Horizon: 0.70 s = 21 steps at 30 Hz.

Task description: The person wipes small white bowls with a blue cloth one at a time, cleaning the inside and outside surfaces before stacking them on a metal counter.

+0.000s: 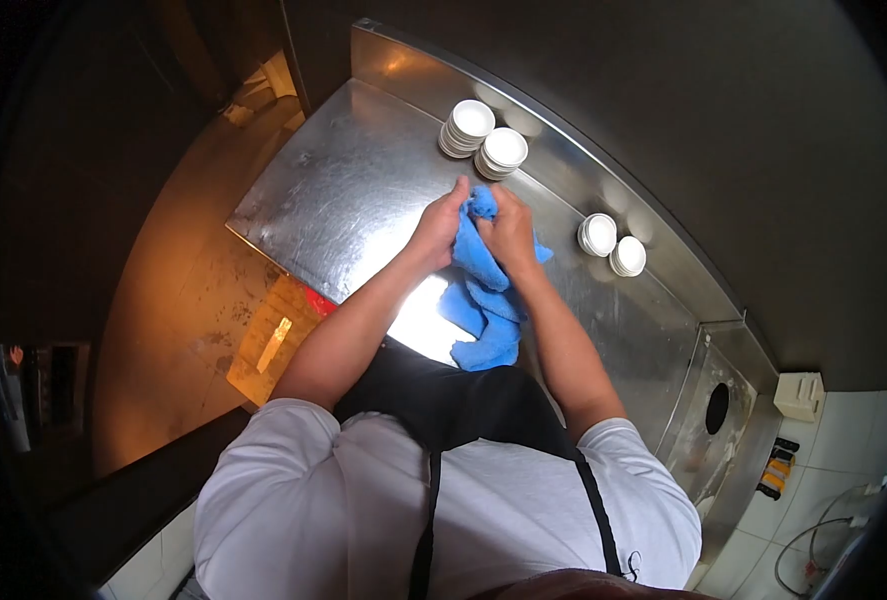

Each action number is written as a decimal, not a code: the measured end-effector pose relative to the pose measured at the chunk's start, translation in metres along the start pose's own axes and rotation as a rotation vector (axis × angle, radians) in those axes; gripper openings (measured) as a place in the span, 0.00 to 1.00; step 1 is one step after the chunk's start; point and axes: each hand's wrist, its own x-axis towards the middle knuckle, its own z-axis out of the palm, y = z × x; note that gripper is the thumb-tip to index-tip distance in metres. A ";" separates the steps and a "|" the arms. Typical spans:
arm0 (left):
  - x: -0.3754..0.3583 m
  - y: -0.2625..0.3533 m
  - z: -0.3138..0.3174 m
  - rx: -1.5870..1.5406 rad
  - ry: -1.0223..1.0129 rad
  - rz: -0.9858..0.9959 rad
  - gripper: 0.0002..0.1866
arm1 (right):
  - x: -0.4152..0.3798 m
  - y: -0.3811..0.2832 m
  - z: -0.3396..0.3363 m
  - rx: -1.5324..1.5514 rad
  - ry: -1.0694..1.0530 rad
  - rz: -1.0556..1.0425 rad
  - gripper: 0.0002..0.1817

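Observation:
A blue cloth (481, 262) is bunched between my two hands over the steel counter, and its lower end hangs in folds down towards my apron. My left hand (436, 228) grips the cloth from the left side, thumb pointing up. On the right side my right hand (508, 232) has its fingers wrapped round the same cloth. Just beyond my hands stand two stacks of small white dishes, a left stack (473, 120) and a right stack (505, 150).
Two smaller stacks of white dishes (597, 235) stand further right against the raised back edge (563, 140) of the counter (333, 180). At the right end is a recessed section with a dark oval hole (717, 408). A yellowish box (275, 335) lies below the counter's left edge.

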 end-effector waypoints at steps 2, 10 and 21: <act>0.014 -0.010 -0.013 0.000 0.043 0.066 0.30 | 0.000 0.019 0.005 -0.069 0.021 0.137 0.12; 0.013 -0.012 -0.014 0.077 0.196 0.247 0.33 | 0.036 0.095 -0.003 0.158 -0.016 0.336 0.16; 0.018 -0.028 -0.020 0.289 -0.004 0.641 0.29 | -0.015 -0.011 0.026 0.677 -0.061 0.422 0.18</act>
